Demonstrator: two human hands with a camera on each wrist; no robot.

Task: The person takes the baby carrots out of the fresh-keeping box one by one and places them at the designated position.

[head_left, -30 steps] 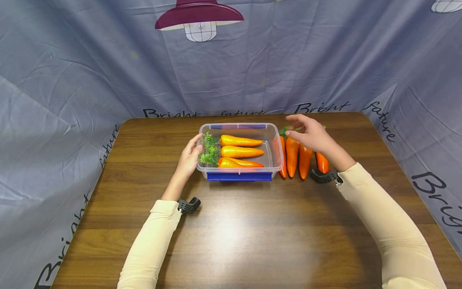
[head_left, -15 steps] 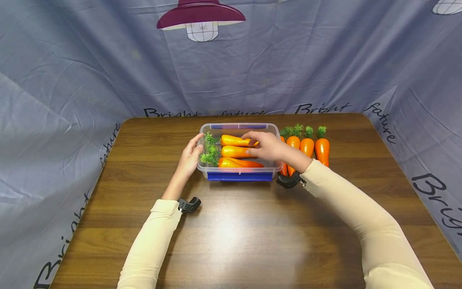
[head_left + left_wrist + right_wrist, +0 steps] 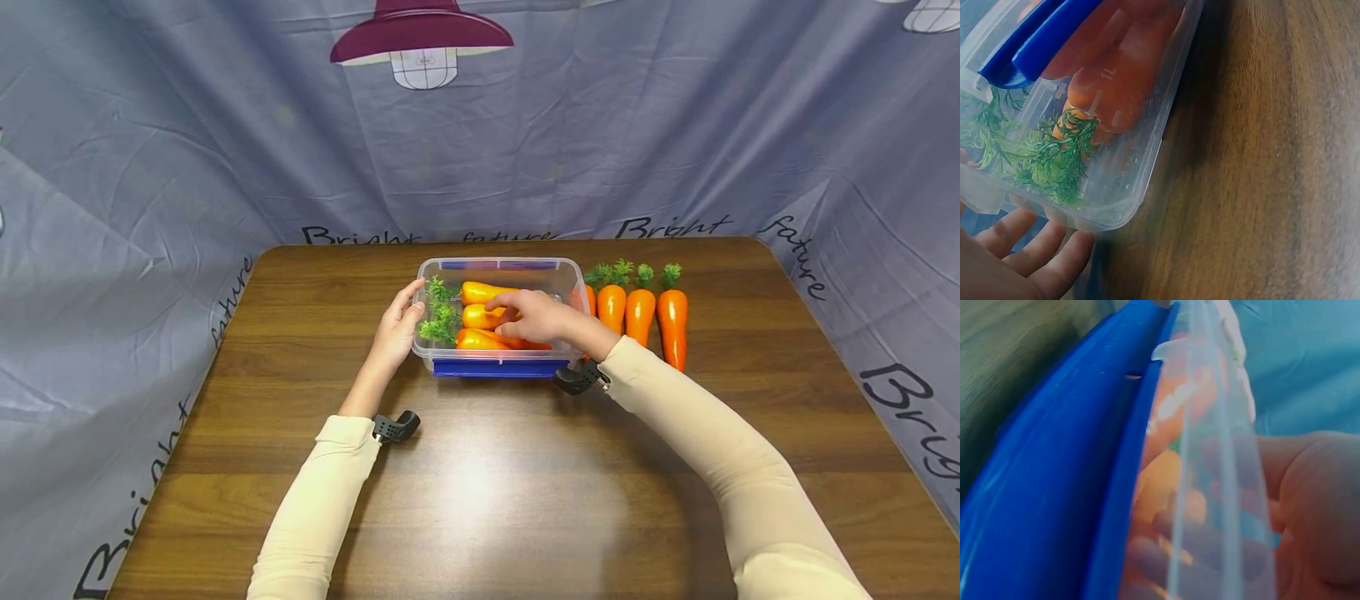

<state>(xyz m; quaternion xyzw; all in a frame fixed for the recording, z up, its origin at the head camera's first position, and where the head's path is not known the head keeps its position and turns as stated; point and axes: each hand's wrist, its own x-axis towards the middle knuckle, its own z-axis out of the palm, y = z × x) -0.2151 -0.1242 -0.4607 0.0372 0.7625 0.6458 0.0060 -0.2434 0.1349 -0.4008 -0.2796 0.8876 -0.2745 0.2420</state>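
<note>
A clear plastic food container (image 3: 573,279) with blue clips holds several orange carrots with feathery green tops. My left hand (image 3: 394,329) rests against its left end; in the left wrist view the fingers (image 3: 1063,262) touch the rim and wall from outside. Inside the box, my right hand (image 3: 536,317) reaches over the middle carrot (image 3: 474,316), with thumb and fingers curled round its body. The back carrot (image 3: 476,292) and the front carrots (image 3: 474,338) lie on either side of it. In the right wrist view, the clear wall partly blurs the right fingers.
Right of the container, several more carrots lie in a row with their tops away from me, including an outer carrot (image 3: 672,321). The right forearm passes over the row's near ends. A patterned curtain (image 3: 600,125) hangs behind the wooden table (image 3: 480,500).
My right hand has moved left from above the row of carrots into the container, then slightly nearer and round the middle carrot. The left hand stays at the container's end.
</note>
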